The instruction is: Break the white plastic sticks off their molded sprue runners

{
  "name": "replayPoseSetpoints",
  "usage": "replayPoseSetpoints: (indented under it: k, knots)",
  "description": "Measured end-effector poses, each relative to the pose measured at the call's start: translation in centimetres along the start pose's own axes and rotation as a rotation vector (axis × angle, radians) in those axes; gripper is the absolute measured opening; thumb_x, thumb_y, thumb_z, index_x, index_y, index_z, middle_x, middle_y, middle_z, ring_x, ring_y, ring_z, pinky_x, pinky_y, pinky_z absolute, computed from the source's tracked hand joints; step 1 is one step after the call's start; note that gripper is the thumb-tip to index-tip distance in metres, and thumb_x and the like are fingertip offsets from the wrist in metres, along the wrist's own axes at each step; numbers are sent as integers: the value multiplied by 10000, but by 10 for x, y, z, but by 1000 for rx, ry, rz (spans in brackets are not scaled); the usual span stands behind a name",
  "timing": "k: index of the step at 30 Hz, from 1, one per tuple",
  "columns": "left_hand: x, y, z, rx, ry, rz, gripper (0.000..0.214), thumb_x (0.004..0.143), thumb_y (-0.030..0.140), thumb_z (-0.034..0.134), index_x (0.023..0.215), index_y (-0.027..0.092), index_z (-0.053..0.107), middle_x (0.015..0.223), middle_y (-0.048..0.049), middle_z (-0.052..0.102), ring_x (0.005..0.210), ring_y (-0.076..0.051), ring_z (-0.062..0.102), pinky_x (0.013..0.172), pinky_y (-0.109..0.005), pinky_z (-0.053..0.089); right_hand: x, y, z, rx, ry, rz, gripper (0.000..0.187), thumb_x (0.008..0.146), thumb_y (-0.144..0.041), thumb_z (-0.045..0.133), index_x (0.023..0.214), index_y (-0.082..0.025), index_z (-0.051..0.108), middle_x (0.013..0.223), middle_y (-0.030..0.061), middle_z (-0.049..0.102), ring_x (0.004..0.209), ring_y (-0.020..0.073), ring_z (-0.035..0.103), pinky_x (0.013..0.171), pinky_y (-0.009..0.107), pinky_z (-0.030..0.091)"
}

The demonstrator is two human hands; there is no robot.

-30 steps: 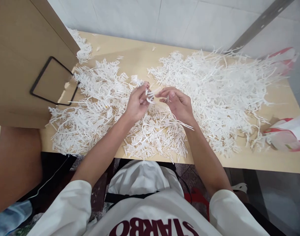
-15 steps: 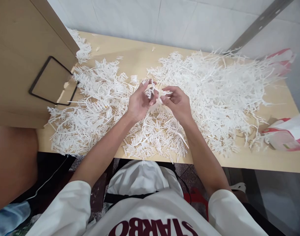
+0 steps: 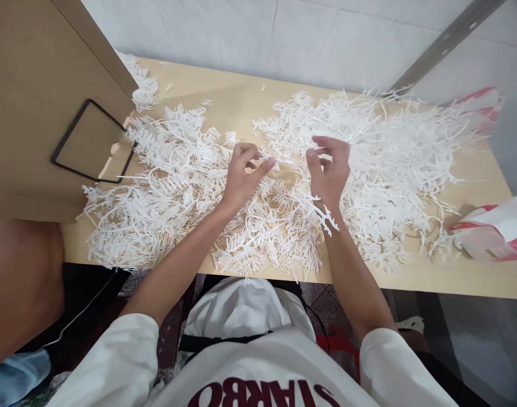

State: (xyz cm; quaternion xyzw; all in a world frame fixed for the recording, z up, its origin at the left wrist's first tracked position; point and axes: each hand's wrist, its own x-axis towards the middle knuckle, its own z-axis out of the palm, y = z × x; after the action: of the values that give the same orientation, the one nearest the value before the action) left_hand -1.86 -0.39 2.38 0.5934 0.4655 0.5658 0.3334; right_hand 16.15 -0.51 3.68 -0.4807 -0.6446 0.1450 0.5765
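My left hand (image 3: 244, 172), over the middle of the table, has its thumb and fingers curled around white branched plastic sprigs (image 3: 264, 154) that stick out past the fingertips. To its right, my right hand (image 3: 331, 164) is raised with thumb and fingers apart, and nothing shows between them. A separate thin white branched sprig (image 3: 325, 215) shows in front of my right wrist, apart from the fingers. Beneath both hands lies a loose heap of short white sprigs (image 3: 266, 237). A larger pile of white branched pieces (image 3: 389, 152) spreads to the right.
Another white heap (image 3: 143, 220) covers the table's left part. A large cardboard box (image 3: 38, 113) with a black wire frame (image 3: 72, 127) stands at left, beside a person's bare limb (image 3: 25, 282). A red and white plastic bag (image 3: 495, 232) lies at right. A tiled wall (image 3: 241, 34) runs behind.
My right hand has drawn away to the right from my left hand, and its fingers have parted. A sprig now appears before my right wrist. My left hand has turned slightly, staying near its place.
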Motion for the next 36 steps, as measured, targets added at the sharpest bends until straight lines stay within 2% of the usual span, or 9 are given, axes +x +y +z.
replayPoseSetpoints:
  k: [3,8,11,14,18,21,27,30,36]
  knots:
    - [-2,5,-1,141,28,148,286,795,479,654,794,204,575,999,-36,584,887,-123,563,717,-250,488,-1,-16,-5,20,-25,-49,261,895,-414,532,1118,-289,582,959,21,580,769,108,570,672,286,509]
    - [-9,0,0,394,-33,450,276,901,431,508,744,205,524,990,-52,608,935,-167,556,803,-335,480,-9,-27,5,103,-450,-42,255,805,-411,668,1023,-282,648,836,-23,623,729,94,581,665,265,518]
    - [-11,-7,0,517,-93,527,193,928,337,460,808,207,534,1021,-56,616,959,-178,557,851,-362,454,-14,-22,14,90,-420,16,217,808,-428,658,947,-262,645,850,-26,637,732,89,590,675,260,514]
    - [-10,-5,0,445,-148,446,115,923,301,470,979,217,525,1058,-55,617,965,-162,572,842,-329,462,-15,-17,17,192,-388,112,211,859,-448,584,902,-244,615,802,-27,628,677,82,602,655,260,514]
    - [-8,3,-1,269,-260,307,200,926,264,451,1115,235,512,1089,-47,629,938,-142,594,803,-295,479,-14,-12,16,308,-375,183,248,857,-490,568,961,-266,559,730,-36,597,633,88,584,612,260,505]
    - [-6,5,-2,242,-319,287,178,926,261,451,1064,227,557,1045,-36,654,944,-151,603,818,-310,478,-14,-12,17,330,-368,228,271,852,-506,568,990,-282,507,685,-51,580,589,87,558,568,253,489]
    - [-7,3,-2,323,-277,313,233,936,397,463,1016,219,590,990,-25,679,920,-139,604,867,-315,448,-9,-20,15,363,-390,245,290,853,-496,577,1037,-286,500,699,-46,565,590,84,567,589,259,503]
    - [-8,5,-3,276,-260,255,252,919,433,489,978,221,611,938,-11,689,858,-123,603,822,-290,452,-8,-20,12,388,-393,253,283,843,-478,599,1029,-288,502,704,-47,560,614,82,573,589,248,504]
    - [-3,7,-6,20,-397,92,292,863,486,562,915,206,629,790,11,661,669,-84,564,639,-229,440,-9,-11,9,477,-412,289,325,789,-455,665,953,-283,444,690,-68,491,553,58,529,480,216,449]
